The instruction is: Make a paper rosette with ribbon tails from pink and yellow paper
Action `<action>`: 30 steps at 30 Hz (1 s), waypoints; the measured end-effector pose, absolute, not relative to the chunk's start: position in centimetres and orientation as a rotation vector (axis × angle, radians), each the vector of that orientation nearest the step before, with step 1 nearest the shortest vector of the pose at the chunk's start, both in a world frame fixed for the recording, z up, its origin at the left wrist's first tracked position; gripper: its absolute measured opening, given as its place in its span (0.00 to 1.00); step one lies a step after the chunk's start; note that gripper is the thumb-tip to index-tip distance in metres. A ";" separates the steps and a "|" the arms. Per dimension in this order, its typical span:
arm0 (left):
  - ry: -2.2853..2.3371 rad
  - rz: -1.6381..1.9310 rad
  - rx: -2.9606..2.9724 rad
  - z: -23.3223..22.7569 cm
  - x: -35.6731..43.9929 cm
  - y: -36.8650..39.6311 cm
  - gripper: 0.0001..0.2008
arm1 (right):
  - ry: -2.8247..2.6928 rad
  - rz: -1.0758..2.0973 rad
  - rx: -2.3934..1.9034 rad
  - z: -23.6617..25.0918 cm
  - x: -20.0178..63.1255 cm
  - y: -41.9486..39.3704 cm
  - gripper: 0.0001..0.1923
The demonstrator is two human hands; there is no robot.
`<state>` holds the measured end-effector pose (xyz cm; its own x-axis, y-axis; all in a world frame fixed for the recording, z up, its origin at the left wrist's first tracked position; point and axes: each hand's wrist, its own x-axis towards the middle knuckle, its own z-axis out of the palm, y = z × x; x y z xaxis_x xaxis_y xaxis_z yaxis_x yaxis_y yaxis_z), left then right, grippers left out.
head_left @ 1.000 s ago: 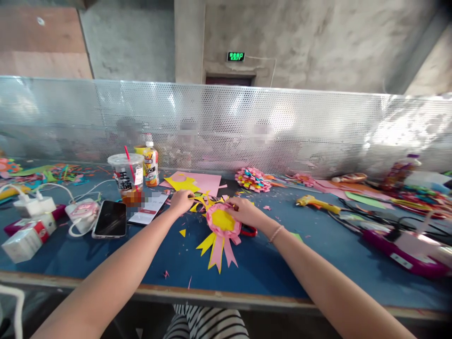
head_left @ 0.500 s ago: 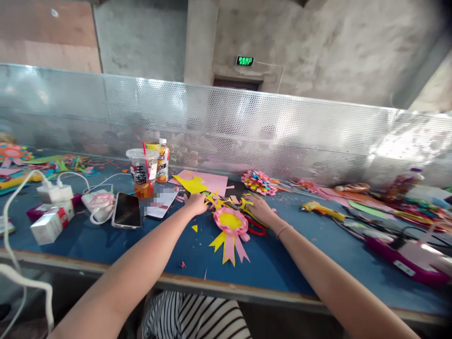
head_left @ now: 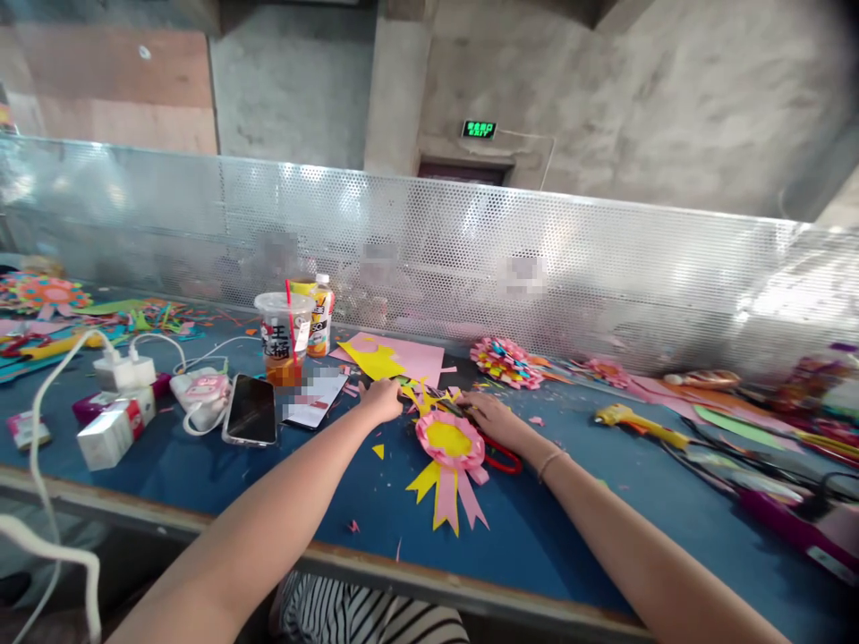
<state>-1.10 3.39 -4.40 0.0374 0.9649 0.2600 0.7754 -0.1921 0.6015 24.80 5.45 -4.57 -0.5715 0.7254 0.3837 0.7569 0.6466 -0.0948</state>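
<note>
My left hand (head_left: 382, 400), fingers curled, is at the left edge of a small heap of yellow paper scraps (head_left: 426, 398) and closes on some of them. My right hand (head_left: 495, 417) lies palm down at the heap's right side, fingers stretched out over scraps and dark blades. Beneath its wrist side show the red handles of scissors (head_left: 503, 459). Just in front of both hands lies a pink and yellow paper rosette (head_left: 448, 438) with forked ribbon tails. Behind the left hand are a yellow paper sheet (head_left: 372, 360) and a pink sheet (head_left: 422, 356).
At left stand a drink cup (head_left: 282, 344) with a red straw, a bottle (head_left: 321, 317), two phones, one black-screened (head_left: 250, 410), and chargers (head_left: 111, 434). A layered paper flower (head_left: 505, 362) sits behind. A yellow glue gun (head_left: 637, 424) lies right. A perforated metal screen (head_left: 436, 250) borders the table.
The view has shifted left, so things appear further right. My right hand's fingers have moved closer to the scraps, which are drawn more tightly together between my hands. The rosette stays on the table.
</note>
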 end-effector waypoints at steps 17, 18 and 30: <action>1.984 0.752 2.139 -2.6 -0.7 2.0 0.17 | -2.822 -0.130 -1.291 0.1 14.4 14.6 0.16; 1.988 0.734 2.147 -2.6 -0.7 2.0 0.18 | -2.841 -0.152 -1.267 0.2 14.3 14.7 0.16; 1.963 0.692 2.186 -2.7 -0.8 2.2 0.18 | -2.425 -0.363 -1.508 1.9 17.6 15.3 0.15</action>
<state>-0.78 2.17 -2.74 0.0527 0.9666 0.2507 0.9102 -0.1498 0.3860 17.61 15.25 1.90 -0.4260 0.8347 0.3489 0.9003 0.4291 0.0727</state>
